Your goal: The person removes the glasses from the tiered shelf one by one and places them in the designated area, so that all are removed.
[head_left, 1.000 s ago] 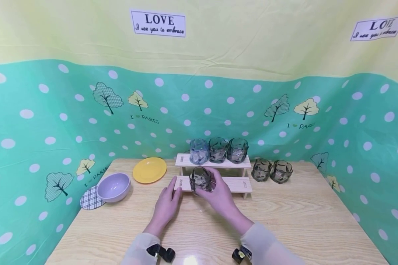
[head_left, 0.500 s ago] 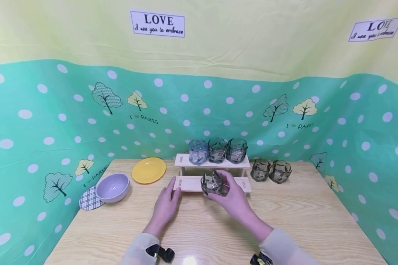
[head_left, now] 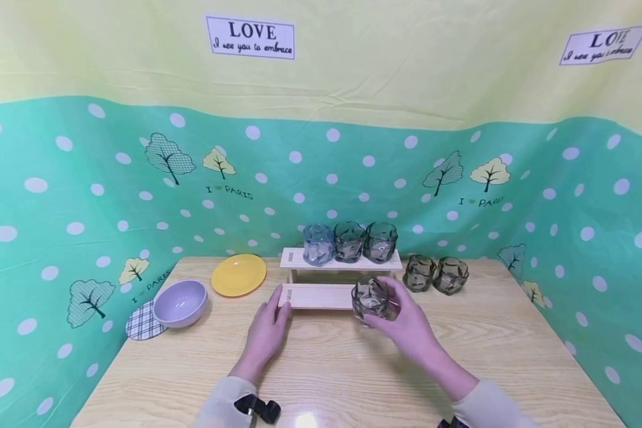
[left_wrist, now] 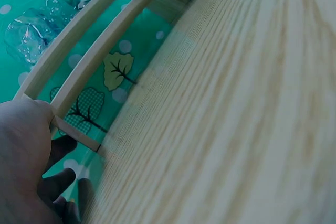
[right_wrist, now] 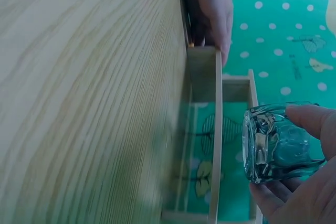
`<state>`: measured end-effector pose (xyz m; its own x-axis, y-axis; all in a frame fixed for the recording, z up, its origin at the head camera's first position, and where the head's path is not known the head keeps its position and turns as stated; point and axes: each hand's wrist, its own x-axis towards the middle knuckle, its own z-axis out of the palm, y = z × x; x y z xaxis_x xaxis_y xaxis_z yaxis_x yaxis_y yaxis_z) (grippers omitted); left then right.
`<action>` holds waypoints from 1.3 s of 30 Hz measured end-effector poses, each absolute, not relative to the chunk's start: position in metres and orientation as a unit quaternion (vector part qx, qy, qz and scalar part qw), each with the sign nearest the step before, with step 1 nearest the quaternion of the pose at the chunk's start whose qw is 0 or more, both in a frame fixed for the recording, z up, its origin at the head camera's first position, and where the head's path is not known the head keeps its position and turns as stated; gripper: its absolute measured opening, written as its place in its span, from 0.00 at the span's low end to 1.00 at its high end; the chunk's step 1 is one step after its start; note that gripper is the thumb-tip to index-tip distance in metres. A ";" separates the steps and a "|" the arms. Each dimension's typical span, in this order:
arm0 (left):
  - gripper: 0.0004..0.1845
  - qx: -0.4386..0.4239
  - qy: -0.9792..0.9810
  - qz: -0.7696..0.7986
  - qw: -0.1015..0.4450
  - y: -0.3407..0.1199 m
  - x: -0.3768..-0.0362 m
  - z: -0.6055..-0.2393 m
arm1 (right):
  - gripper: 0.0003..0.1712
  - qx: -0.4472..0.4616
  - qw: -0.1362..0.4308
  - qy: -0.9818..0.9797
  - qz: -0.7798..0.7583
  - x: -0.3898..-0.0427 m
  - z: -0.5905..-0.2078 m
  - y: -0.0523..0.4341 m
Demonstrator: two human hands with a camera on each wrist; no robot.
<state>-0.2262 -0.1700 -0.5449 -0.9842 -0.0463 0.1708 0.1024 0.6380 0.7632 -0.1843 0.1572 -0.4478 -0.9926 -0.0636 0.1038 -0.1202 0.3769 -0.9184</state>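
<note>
Right hand [head_left: 406, 324] clamped round a smoky glass [head_left: 371, 299], held just over the right end of the rack's [head_left: 315, 295] lower step. Left hand [head_left: 267, 330], fingers straight, braces the rack's left end on the table [head_left: 492, 356]. Best kept upright, set down gently, rack pinned.

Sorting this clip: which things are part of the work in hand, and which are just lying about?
In hand:
- right hand holds a grey glass
- left hand rests on the wooden rack
- three glasses on the rack's top step
- two glasses beside the rack

Lying about:
- yellow plate
- purple bowl
- checked coaster
</note>
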 end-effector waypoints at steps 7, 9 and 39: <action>0.33 -0.009 -0.897 -0.433 0.083 -0.171 -0.225 -0.545 | 0.55 0.042 0.039 -0.840 0.539 -0.180 -0.444 0.191; 0.33 -0.009 -0.896 -0.435 0.086 -0.171 -0.224 -0.544 | 0.55 0.040 0.045 -0.842 0.536 -0.178 -0.442 0.199; 0.34 -0.025 -0.890 -0.442 0.112 -0.168 -0.226 -0.547 | 0.62 -0.073 0.121 -0.867 0.477 -0.184 -0.427 0.331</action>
